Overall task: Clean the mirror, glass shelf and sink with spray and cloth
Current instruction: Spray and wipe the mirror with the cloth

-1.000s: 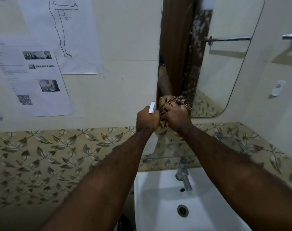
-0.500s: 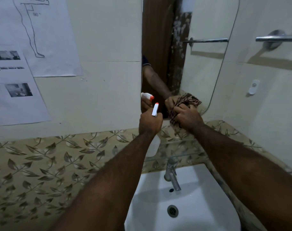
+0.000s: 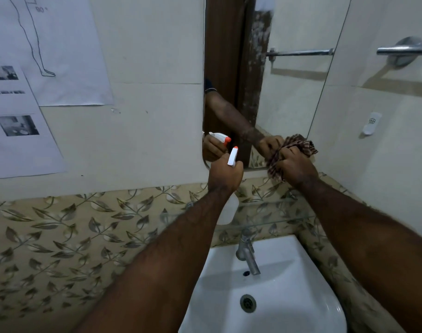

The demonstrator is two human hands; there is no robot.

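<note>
The person's left grip is clenched round the neck of the white spray bottle. Its orange-tipped nozzle is aimed at the lower left of the mirror. The right grip is grasping a bunched checked cloth, pressed to the glass at the mirror's lower right corner. The glass shelf sits just below both hands, with the sink and tap under it.

From where I stand, the step in hand looks like wiping the bottom strip of the mirror. It would go better with the cloth opened into a flatter pad, so more of it meets the glass. Strokes should overlap and run right along the bottom edge, where spray tends to gather. Any fresh squirt should be short and aimed clear of the wiping hand. Drips are best caught before they reach the shelf, which I judge comes next.
</note>
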